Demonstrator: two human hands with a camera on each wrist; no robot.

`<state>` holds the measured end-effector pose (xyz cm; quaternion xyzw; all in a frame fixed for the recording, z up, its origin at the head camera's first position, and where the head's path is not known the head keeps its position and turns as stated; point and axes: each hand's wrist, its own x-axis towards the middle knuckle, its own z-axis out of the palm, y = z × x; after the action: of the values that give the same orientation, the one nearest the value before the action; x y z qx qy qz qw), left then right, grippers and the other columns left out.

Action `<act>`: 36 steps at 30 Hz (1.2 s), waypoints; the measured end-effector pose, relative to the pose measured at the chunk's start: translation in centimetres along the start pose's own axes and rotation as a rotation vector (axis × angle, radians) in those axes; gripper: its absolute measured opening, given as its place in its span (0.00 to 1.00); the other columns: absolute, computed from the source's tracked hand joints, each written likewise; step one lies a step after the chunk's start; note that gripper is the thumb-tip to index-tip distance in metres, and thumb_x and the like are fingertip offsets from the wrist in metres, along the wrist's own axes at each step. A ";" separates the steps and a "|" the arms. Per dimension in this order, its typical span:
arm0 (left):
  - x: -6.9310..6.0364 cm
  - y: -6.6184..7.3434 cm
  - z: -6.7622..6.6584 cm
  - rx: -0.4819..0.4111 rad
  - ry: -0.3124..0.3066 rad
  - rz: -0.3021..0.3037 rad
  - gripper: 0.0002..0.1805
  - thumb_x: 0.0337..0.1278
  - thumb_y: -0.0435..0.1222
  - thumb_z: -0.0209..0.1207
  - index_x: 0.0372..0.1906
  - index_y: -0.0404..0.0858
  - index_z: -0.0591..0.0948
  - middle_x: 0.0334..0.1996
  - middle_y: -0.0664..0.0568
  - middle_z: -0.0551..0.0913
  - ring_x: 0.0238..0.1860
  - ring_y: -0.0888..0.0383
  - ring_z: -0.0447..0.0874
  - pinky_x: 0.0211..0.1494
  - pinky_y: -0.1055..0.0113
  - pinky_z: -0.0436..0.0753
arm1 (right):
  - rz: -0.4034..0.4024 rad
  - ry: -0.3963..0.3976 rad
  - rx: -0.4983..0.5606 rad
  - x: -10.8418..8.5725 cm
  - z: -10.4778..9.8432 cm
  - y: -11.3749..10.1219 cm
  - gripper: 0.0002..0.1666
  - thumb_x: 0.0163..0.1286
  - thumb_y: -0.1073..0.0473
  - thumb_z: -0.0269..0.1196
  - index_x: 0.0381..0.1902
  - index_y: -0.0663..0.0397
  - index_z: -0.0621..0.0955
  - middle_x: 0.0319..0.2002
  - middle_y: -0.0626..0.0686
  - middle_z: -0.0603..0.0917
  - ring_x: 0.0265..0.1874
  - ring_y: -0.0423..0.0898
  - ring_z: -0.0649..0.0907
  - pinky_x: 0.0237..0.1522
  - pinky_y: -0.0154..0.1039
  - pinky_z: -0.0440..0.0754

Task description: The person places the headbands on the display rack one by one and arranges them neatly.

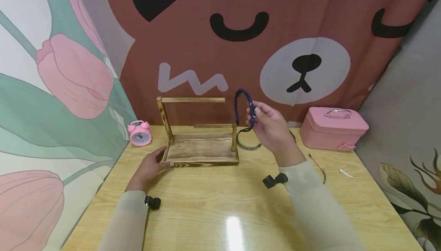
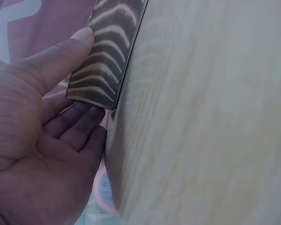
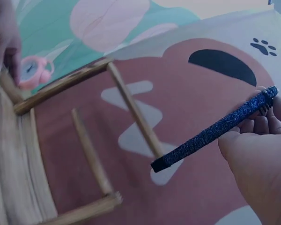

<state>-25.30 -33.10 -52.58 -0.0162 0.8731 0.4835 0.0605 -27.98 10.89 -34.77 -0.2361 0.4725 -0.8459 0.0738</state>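
A: What is the right hand (image 1: 271, 127) doing?

B: Pinching a glittery blue headband (image 3: 213, 133) between thumb and fingers. The band is up in the air, left of that hand, near the short post (image 1: 234, 140) of the wooden stand (image 1: 203, 163). I can't tell whether its free end touches the wood.

A: And the left hand (image 1: 150, 166)?

B: It grips the stand's near left corner, thumb on the front rim, fingers bent round the end.

A: Is that base a container?

B: A shallow tray, just right of the left hand, with its plank floor in view inside the low rim. A tall post (image 1: 164, 121) rises beyond the hand and carries a rod (image 1: 193, 100) sideways.

A: Any other containers?

B: A pink vanity case (image 1: 332, 132), beyond the right hand and to its right. Its lid is down, so the contents are hidden.

A: What else lies about?

B: A pink alarm clock (image 1: 141, 138) just beyond the left hand. A dark toothed headband (image 1: 249, 149) lies on the table (image 1: 193, 205), left of the right hand and below it. Right of the right wrist are a thin brown strand (image 1: 323, 173) and a slim white piece (image 1: 346, 173).
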 end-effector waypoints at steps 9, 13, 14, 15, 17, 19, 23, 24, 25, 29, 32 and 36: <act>0.0 -0.3 0.0 -0.022 -0.008 0.026 0.52 0.72 0.42 0.72 0.88 0.33 0.56 0.85 0.33 0.61 0.85 0.35 0.60 0.86 0.41 0.65 | -0.032 -0.020 0.048 3.7 3.3 -0.2 0.14 0.90 0.64 0.50 0.64 0.63 0.77 0.49 0.53 0.83 0.46 0.45 0.80 0.49 0.35 0.84; 0.1 -0.3 0.0 -0.013 -0.008 0.007 0.52 0.71 0.44 0.73 0.89 0.35 0.56 0.86 0.34 0.61 0.86 0.35 0.59 0.87 0.41 0.63 | -0.055 -0.006 0.068 5.6 4.6 0.0 0.14 0.89 0.66 0.50 0.63 0.63 0.78 0.48 0.54 0.83 0.47 0.45 0.82 0.49 0.36 0.84; 0.1 -0.3 0.0 -0.007 -0.008 0.004 0.52 0.71 0.44 0.73 0.89 0.35 0.56 0.86 0.34 0.61 0.86 0.35 0.59 0.87 0.41 0.63 | -0.062 0.002 0.065 6.2 5.0 0.1 0.14 0.89 0.66 0.50 0.63 0.63 0.78 0.48 0.54 0.83 0.47 0.45 0.82 0.49 0.36 0.85; 0.1 -0.3 0.0 -0.001 -0.007 0.004 0.53 0.71 0.45 0.73 0.89 0.35 0.56 0.86 0.34 0.61 0.86 0.35 0.59 0.87 0.40 0.63 | -0.068 0.007 0.064 6.7 5.3 0.2 0.14 0.89 0.66 0.50 0.63 0.64 0.78 0.47 0.54 0.84 0.47 0.45 0.82 0.50 0.36 0.85; 0.1 -0.3 0.0 0.006 -0.005 0.005 0.52 0.71 0.44 0.73 0.88 0.35 0.56 0.86 0.34 0.61 0.86 0.35 0.59 0.87 0.40 0.63 | -0.079 0.013 0.059 7.6 6.0 0.3 0.15 0.89 0.66 0.49 0.64 0.64 0.77 0.47 0.53 0.84 0.47 0.46 0.82 0.50 0.36 0.84; 0.1 -0.2 -0.1 0.012 -0.002 0.005 0.52 0.71 0.44 0.73 0.88 0.35 0.56 0.86 0.34 0.61 0.86 0.35 0.59 0.87 0.40 0.63 | -0.085 0.016 0.052 8.4 6.6 0.5 0.16 0.89 0.66 0.49 0.66 0.67 0.76 0.48 0.53 0.84 0.49 0.45 0.82 0.51 0.36 0.84; 0.0 -0.2 0.0 0.010 0.002 -0.001 0.52 0.71 0.44 0.73 0.88 0.35 0.57 0.85 0.34 0.62 0.86 0.35 0.60 0.86 0.40 0.63 | -0.071 0.019 0.058 9.3 7.6 1.1 0.18 0.89 0.66 0.49 0.69 0.69 0.73 0.49 0.52 0.85 0.49 0.45 0.82 0.51 0.36 0.83; 0.0 -0.2 0.0 0.014 0.004 -0.003 0.52 0.71 0.44 0.73 0.88 0.35 0.57 0.85 0.33 0.62 0.85 0.34 0.60 0.86 0.40 0.63 | -0.066 0.015 0.067 9.5 7.7 1.3 0.18 0.89 0.66 0.49 0.69 0.69 0.74 0.49 0.52 0.85 0.49 0.45 0.83 0.51 0.35 0.83; 0.0 -0.2 0.0 0.018 0.003 -0.001 0.52 0.71 0.45 0.73 0.88 0.35 0.57 0.85 0.33 0.62 0.85 0.34 0.60 0.86 0.39 0.63 | -0.063 0.013 0.074 9.6 7.9 1.5 0.17 0.89 0.67 0.49 0.68 0.68 0.75 0.49 0.52 0.84 0.48 0.46 0.83 0.51 0.35 0.83; 0.1 -0.2 0.0 0.022 0.011 0.009 0.51 0.71 0.45 0.73 0.88 0.35 0.58 0.84 0.33 0.63 0.85 0.35 0.60 0.86 0.40 0.64 | -0.074 0.003 0.088 10.4 8.3 2.0 0.17 0.89 0.68 0.49 0.67 0.67 0.76 0.50 0.55 0.82 0.46 0.46 0.83 0.51 0.35 0.82; 0.2 -0.2 0.0 0.011 0.015 0.006 0.51 0.71 0.45 0.72 0.88 0.36 0.58 0.85 0.35 0.63 0.85 0.36 0.61 0.86 0.41 0.64 | -0.073 0.019 0.080 11.1 8.7 2.4 0.17 0.88 0.68 0.50 0.67 0.66 0.76 0.52 0.56 0.81 0.49 0.48 0.83 0.53 0.36 0.82; 0.2 -0.3 0.0 0.014 0.014 0.000 0.51 0.71 0.45 0.73 0.88 0.37 0.58 0.85 0.35 0.63 0.86 0.36 0.60 0.86 0.41 0.64 | -0.039 0.056 0.051 11.9 9.0 3.3 0.16 0.88 0.68 0.51 0.65 0.64 0.79 0.54 0.55 0.81 0.53 0.49 0.81 0.54 0.36 0.81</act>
<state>-25.46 -33.23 -52.87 -0.0190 0.8768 0.4775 0.0545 -34.53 -1.92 -29.62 -0.2193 0.4478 -0.8654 0.0501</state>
